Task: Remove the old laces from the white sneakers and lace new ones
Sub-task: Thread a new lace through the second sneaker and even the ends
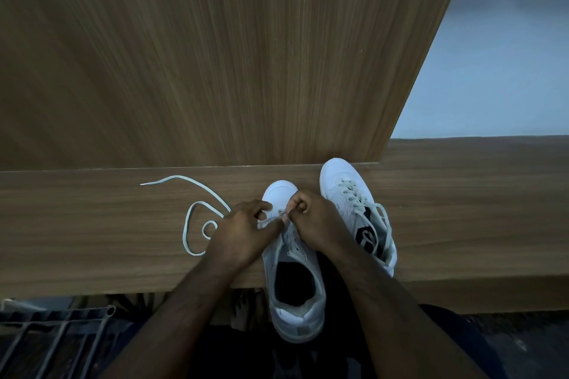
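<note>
Head view, looking down at my 2 hands over a wood-grain table (92,240).

Near sneaker (294,280): white, toe pointing away from me, heel overhanging the table's front edge toward my lap. Eyelets mostly bare; only a short run of lace shows at the toe end of the throat. The dark inside is open to view.

Left hand (243,234): sits on the left side of the near sneaker's forefoot, fingers curled, thumb and forefinger pinching the lace (200,224) where it comes to the lowest eyelets. From under this hand the lace trails left across the table in a loose loop with a small curl inside it, its free tip lying well out to the left, near the panel.

Right hand (311,218): fingers curled tight, fingertips pinching something small at the eyelets, touching or nearly touching the left thumb. I cannot tell whether it grips the lace end or the eyelet flap; the spot is too small and dim.

Second sneaker (357,209): white, just right of the first, toe against the upright panel (215,55). It is fully laced, with loose ends draped over the collar.

Bottom left, below the table edge: a dark metal rack (55,335).
</note>
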Available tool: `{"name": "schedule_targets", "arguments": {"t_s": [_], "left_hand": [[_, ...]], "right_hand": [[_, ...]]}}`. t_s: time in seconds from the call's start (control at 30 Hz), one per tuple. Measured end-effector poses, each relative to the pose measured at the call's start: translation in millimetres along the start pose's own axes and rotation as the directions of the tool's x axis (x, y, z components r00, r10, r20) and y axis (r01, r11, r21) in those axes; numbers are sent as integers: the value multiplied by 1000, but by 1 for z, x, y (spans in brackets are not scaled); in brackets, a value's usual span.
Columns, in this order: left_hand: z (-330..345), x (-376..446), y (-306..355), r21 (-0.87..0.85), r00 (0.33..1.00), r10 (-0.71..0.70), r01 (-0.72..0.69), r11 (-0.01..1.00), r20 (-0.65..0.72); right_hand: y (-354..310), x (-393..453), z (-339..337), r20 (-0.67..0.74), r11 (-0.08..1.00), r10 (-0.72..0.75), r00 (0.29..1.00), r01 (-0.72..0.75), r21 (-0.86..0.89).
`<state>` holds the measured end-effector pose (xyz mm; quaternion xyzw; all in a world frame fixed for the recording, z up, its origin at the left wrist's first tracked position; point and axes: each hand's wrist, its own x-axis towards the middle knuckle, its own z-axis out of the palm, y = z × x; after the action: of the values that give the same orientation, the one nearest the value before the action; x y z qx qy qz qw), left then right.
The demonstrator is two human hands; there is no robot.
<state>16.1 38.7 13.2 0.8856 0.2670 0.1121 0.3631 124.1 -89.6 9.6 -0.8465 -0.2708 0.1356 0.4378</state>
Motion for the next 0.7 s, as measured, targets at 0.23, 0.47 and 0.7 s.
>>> {"name": "schedule_targets", "arguments": {"t_s": [0.23, 0.47, 0.7], "left_hand": [[2, -8, 7, 47, 998, -62, 60, 997, 33], [5, -10, 11, 43, 981, -184, 182, 982, 61], [4, -12, 16, 31, 980, -190, 188, 982, 53]], "right_hand": [[-21, -10, -17, -121, 916, 36, 992, 16, 400], [-101, -50, -87, -452, 673, -68, 889, 376, 637], [-86, -46, -96, -296, 977, -204, 933, 213, -3]]}}
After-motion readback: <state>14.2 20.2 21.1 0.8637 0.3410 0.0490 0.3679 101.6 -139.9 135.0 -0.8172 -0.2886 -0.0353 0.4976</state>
